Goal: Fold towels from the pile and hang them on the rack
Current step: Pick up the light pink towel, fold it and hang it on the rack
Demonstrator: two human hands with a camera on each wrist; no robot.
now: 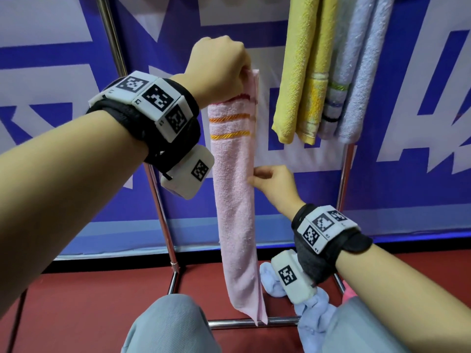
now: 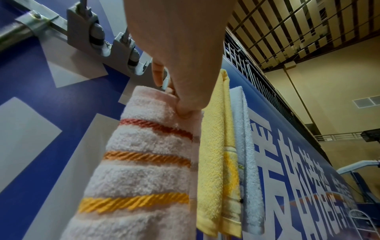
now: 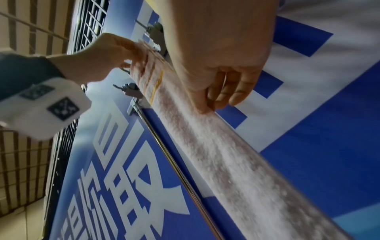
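Pink towel (image 1: 235, 189) hangs pinched atop by left hand (image 1: 219, 66); right hand (image 1: 276, 186) fingers (image 3: 207, 100) pinch its edge.

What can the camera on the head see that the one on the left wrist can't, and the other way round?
Only the head view shows the right hand pinching the edge of the long pink terry towel, the crumpled light-blue towels on the red floor, and the person's grey-trousered knees.

Only the left wrist view shows the grey metal clips along the rack's top bar and the slatted ceiling.

Both show the left hand gripping the pink towel's striped top, beside the hanging yellow towel.
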